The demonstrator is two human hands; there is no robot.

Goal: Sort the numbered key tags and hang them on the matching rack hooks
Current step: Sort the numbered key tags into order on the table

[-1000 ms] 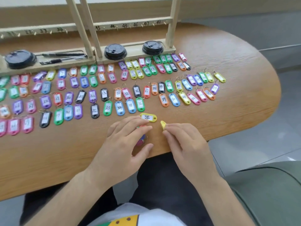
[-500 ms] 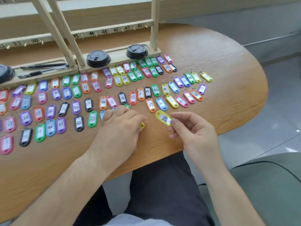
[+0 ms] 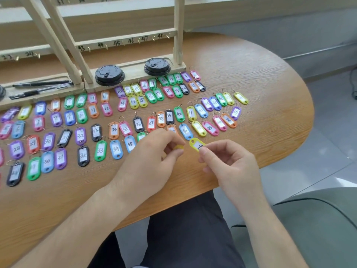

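- Right hand: over the bench's near edge, right of centre. Thumb and forefinger pinch the lower end of a yellow tag; the other fingers are curled loosely.
- The yellow tag is lifted and tilted, hole end pointing away from the person, white label facing up (digits blurred, not readable).
- Left hand: just left of the right hand, fingers curled. Thumb and forefinger grasp a small yellow piece; most of it is covered, so I cannot tell whether it is a whole tag.
- The two yellow items lie close together but apart.
- Loose tags lie flat in rough rows from the bench's left edge across its middle, in mixed colours with handwritten numbers. Readable ones include 33, 34, 36 and 37.
- The left hand's knuckles cover part of the row nearest the person.
- Wooden rack stands along the far edge, its rail numbered 43 to 47 above small hooks.
- On the rack's base are two black lids and, further left, pens.
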